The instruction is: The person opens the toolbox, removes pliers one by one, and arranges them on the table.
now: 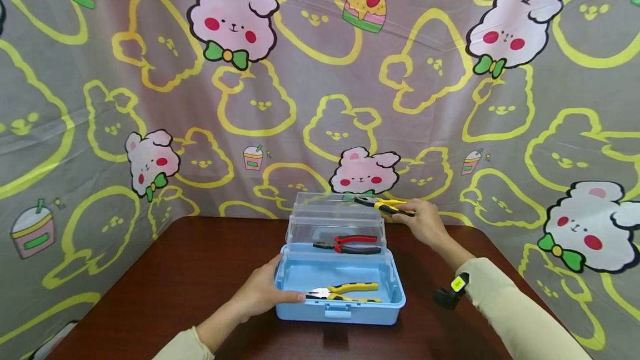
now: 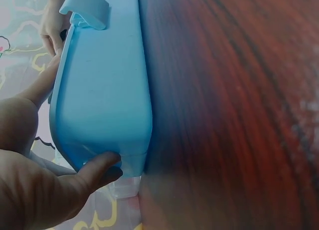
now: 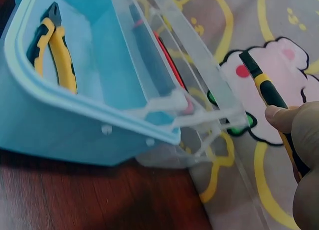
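A light-blue toolbox [image 1: 345, 314] stands unfolded, its clear trays [image 1: 335, 215] raised behind it. At its left front corner my left hand [image 1: 262, 291] grips the wall, the thumb along the front rim; the left wrist view shows fingers bent against the corner [image 2: 109, 135]. My right hand [image 1: 424, 220] holds yellow-and-black pliers [image 1: 382, 205] by the handles, jaws pointing left over the right end of the top tray. In the right wrist view these pliers [image 3: 269, 90] are apart from the tray edge. Yellow-handled pliers [image 1: 345, 289] lie in the box bottom.
Red-and-black pliers [image 1: 350, 246] lie in the lower clear tray. Box and trays rest on a dark red-brown table [image 1: 210, 260]. A patterned cloth [image 1: 300, 88] hangs close behind the table and along both sides. A black device [image 1: 452, 291] is strapped at the right wrist.
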`<state>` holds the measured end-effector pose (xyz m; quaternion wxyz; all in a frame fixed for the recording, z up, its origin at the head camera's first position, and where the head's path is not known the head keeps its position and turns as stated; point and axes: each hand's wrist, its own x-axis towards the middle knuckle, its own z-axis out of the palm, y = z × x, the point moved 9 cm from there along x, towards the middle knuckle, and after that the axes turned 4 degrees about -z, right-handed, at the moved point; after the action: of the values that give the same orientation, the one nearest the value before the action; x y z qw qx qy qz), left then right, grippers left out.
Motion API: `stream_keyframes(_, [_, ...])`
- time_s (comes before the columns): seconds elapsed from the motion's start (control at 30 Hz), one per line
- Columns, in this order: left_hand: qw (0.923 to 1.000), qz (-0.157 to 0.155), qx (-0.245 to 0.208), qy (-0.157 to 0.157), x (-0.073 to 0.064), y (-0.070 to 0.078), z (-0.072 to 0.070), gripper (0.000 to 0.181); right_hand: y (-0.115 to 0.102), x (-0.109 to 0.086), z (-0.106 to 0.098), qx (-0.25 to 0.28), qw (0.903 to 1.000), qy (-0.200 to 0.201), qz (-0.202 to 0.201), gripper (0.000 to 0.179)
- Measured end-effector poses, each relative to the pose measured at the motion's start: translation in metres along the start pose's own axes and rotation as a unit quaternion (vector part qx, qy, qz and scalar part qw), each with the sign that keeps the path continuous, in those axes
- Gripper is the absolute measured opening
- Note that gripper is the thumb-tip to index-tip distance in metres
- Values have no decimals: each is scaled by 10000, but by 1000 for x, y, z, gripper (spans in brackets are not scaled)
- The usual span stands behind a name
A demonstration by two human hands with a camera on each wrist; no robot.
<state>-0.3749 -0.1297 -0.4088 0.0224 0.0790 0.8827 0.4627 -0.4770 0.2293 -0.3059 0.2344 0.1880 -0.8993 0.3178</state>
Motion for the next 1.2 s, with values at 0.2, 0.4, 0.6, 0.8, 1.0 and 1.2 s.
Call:
stream_keyframes(0.2, [10000, -21, 50, 19, 0, -1, -1, 115, 15, -7, -13, -276, 9993, 231, -77, 27])
stream_keyframes(0.4, [9999, -48, 98, 38, 0, -1, -1, 116, 33, -18, -20, -408, 9982, 438, -16, 27])
stream_keyframes(0.6, [9999, -70, 87, 24, 0, -2, -1, 116, 47, -24, -24, -550, 9972, 508, -35, 26])
stream_keyframes(0.8, [9999, -119, 66, 26, -1, -4, 0, 117, 59, -30, -28, -674, 9966, 462, 44, 28])
stream_keyframes(1.0, [9998, -159, 61, 47, -1, -5, 0, 119, 75, -38, -32, -721, 9962, 449, 174, 29])
stream_keyframes(1.2, [9998, -178, 48, 49, -1, -6, 1, 118, 89, -47, -33, -816, 9956, 455, 115, 29])
